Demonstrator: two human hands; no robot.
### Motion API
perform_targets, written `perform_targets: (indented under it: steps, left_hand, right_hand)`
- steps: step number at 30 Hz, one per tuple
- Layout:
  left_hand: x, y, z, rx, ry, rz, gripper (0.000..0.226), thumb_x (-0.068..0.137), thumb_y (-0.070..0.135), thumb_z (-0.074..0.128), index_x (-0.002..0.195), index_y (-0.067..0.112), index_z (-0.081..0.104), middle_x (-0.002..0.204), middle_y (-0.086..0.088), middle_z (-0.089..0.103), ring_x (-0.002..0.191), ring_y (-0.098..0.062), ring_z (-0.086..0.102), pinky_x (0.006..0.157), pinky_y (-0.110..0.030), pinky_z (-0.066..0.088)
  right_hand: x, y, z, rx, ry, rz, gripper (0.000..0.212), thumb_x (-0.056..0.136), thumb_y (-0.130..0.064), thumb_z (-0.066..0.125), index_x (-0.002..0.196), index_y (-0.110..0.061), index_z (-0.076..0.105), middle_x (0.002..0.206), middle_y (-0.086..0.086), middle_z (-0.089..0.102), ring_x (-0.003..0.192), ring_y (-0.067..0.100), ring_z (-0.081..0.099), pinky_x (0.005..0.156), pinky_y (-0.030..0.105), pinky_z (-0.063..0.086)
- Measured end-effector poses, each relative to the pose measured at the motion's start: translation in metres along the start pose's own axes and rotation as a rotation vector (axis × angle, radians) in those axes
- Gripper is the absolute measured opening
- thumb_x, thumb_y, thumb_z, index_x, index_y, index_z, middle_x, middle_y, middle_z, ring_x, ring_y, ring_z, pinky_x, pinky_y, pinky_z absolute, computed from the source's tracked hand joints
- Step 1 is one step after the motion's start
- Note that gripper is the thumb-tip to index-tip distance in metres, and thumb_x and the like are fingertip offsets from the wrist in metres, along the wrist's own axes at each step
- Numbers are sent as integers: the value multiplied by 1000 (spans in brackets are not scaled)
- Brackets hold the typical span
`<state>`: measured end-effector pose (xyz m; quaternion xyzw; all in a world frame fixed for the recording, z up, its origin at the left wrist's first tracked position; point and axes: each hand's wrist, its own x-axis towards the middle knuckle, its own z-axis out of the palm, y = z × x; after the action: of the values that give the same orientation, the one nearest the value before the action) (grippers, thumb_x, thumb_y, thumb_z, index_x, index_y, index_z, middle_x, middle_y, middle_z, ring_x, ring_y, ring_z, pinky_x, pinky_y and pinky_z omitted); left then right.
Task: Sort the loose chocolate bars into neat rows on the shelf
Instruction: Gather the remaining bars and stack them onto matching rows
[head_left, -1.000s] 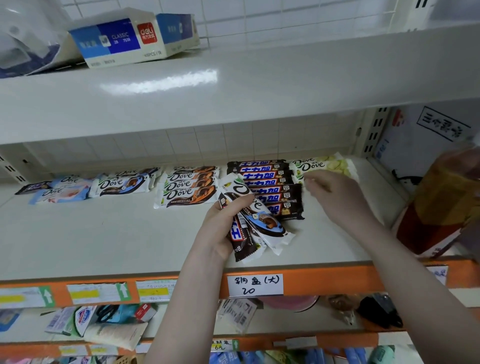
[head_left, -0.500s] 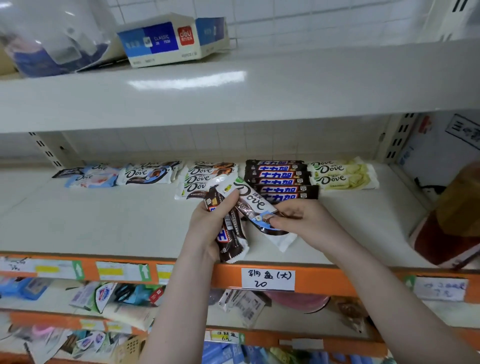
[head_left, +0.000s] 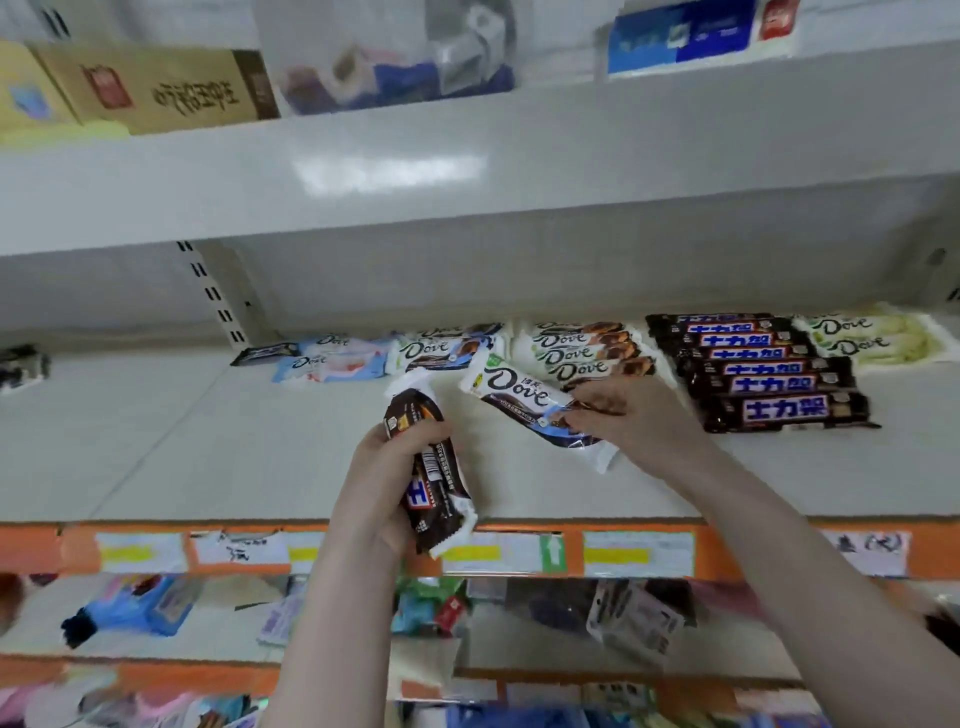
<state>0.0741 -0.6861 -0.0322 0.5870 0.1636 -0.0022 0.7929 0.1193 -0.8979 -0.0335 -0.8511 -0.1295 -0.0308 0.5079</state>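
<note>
Two hands work in front of the shelf (head_left: 156, 441), each with its own job. The left hand (head_left: 382, 488) is curled round a small bundle of bars (head_left: 431, 467), gripped about the middle so that both ends stick out; it sits near the front edge, which suggests it serves as a holding stock while the other hand deals bars out one by one. How many bars are in the bundle cannot be told, though a dark brown wrapper and one with blue lettering show.

The right hand (head_left: 631, 415) pinches the lower right end of a white Dove bar (head_left: 524, 402), fingers and thumb closed on the wrapper. That bar lies slanted, its far end pointing up and left toward the rows at the back. Holding it by one end probably leaves the rest free to be swung flat and slid into line.

Along the far side of the shelf the sorted bars lie in rows by kind, from left to right: pale blue Dove bars (head_left: 332, 356), a blue and white Dove row (head_left: 447, 349), a brown Dove row (head_left: 587, 353), a row of dark bars with blue labels (head_left: 763, 371), and green Dove bars (head_left: 872, 338) at the far right. Each row overlaps like tiles, so the names stay readable.

Judging by its blue trim, the held bar likely belongs in the blue and white Dove row, just beyond its tip. One dark bar (head_left: 260, 353) lies alone at the left end.
</note>
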Motion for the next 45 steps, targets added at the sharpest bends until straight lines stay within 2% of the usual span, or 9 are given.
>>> perform_targets:
  steps: [4,8,12,16,21,25,30,39,45]
  left_hand:
    - [11,24,-55,-10,-75,-37,15,80,0,55,95,-4,55,57,-10,60,43,-19,58,42,-22,48]
    - [19,38,-87,-39,-117,-89,21,79,2,56,100,-2,54,64,-13,60,47,-20,59,45,-24,49]
    - [25,42,-105,-44,-151,-128,40,68,6,65,105,-4,53,65,-13,62,50,-22,61,47,-27,50]
    - [26,44,-115,-72,-138,-136,15,80,0,58,93,1,52,67,-15,64,57,-25,63,56,-31,53]
    - [28,44,-120,-77,-136,-151,19,81,-1,56,99,-1,50,67,-16,63,52,-24,62,51,-30,53]
    - [32,41,-117,-92,-128,-173,22,80,-1,57,100,0,50,67,-16,64,55,-25,62,55,-31,53]
    - [34,39,-115,-99,-142,-194,24,80,-2,57,103,0,50,71,-17,65,59,-26,62,59,-32,54]
    - [39,41,-116,-114,-144,-282,51,78,6,61,126,-7,49,93,-21,64,75,-31,64,65,-36,57]
    - [37,44,-114,-185,-172,-304,54,80,10,57,130,-5,46,98,-18,63,81,-30,64,71,-36,57]
  right_hand:
    - [18,-30,49,-57,-35,-6,34,79,-16,70,80,16,57,65,19,47,62,23,42,58,26,27]
    - [43,-51,72,-137,-24,32,15,81,-9,66,88,5,68,90,30,65,82,41,61,69,33,43]
    - [67,-58,80,-199,-73,91,12,84,-7,62,86,1,70,70,7,70,64,23,54,58,24,37]
    - [84,-56,85,-193,-101,87,23,83,-6,61,68,-20,72,81,22,69,72,27,58,71,28,35]
    - [99,-52,92,-240,-99,54,13,85,-5,59,85,-5,72,66,-28,63,61,-22,52,68,18,39]
    - [107,-42,96,-314,-9,-9,12,81,-5,63,86,-10,72,70,-16,67,57,-15,53,54,6,36]
    - [109,-27,104,-432,132,-76,18,80,-6,63,92,-12,74,94,4,73,84,18,63,74,33,47]
    - [124,-1,114,-618,237,-196,16,73,-5,70,87,-10,75,85,20,66,85,39,58,75,38,43]
    - [111,-13,116,-619,275,-171,14,82,-14,63,93,-15,71,90,14,66,90,35,54,78,36,39]
